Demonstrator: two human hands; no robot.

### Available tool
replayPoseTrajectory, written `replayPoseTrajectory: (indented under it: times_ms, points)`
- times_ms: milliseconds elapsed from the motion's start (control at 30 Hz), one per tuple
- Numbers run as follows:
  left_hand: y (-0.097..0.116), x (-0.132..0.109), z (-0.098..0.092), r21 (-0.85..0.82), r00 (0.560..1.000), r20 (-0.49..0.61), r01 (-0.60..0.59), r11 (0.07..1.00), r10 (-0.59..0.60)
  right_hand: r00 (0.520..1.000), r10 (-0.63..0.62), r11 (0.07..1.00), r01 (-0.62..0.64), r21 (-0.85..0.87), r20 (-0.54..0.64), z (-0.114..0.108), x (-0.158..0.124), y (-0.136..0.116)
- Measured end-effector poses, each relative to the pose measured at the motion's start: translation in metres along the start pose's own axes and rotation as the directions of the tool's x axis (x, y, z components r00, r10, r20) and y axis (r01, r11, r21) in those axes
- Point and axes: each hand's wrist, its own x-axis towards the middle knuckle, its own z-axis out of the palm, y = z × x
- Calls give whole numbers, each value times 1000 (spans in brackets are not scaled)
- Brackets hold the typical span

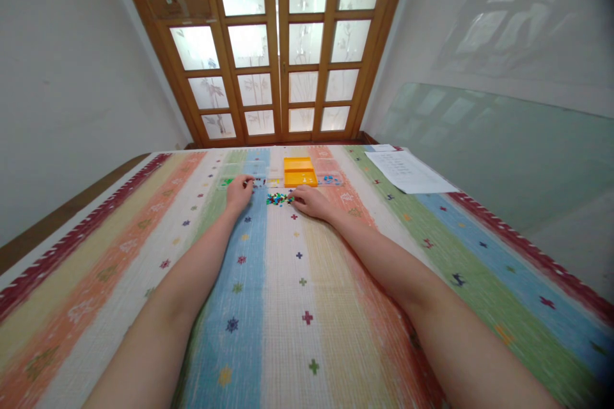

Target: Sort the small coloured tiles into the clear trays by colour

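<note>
A small pile of mixed coloured pieces (278, 199) lies on the striped cloth between my hands. My right hand (307, 199) rests at the pile's right side with its fingers bent down to the pieces; whether it pinches one is too small to tell. My left hand (240, 193) is over the left clear tray, near green pieces (227, 183) and dark ones (260, 183). Its thumb and finger are pressed together, and what they hold is too small to name. An open orange box (300, 180) stands behind the pile, with blue pieces (330, 179) in a clear tray to its right.
The table carries a striped, patterned cloth (288, 332). Printed white paper (407, 170) lies at the back right. A glass pane (480, 140) leans by the right wall, and wooden doors with glass panes (283, 45) stand beyond the table.
</note>
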Motion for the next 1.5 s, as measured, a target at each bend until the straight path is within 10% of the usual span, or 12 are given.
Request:
replayPoseTrajectory:
  times_ms: [533, 1100, 1500]
  points:
    - [27, -14, 4, 65, 918, 283, -308, 949, 278, 992, 108, 993, -104, 63, -71, 5, 3, 6]
    - [41, -22, 5, 7, 831, 430, -395, 919, 354, 747, 535, 844, -449, 294, -395, -4, -1, 42]
    - [41, -21, 5, 2, 828, 437, -391, 920, 351, 858, 397, 916, -349, 199, -325, -2, 0, 33]
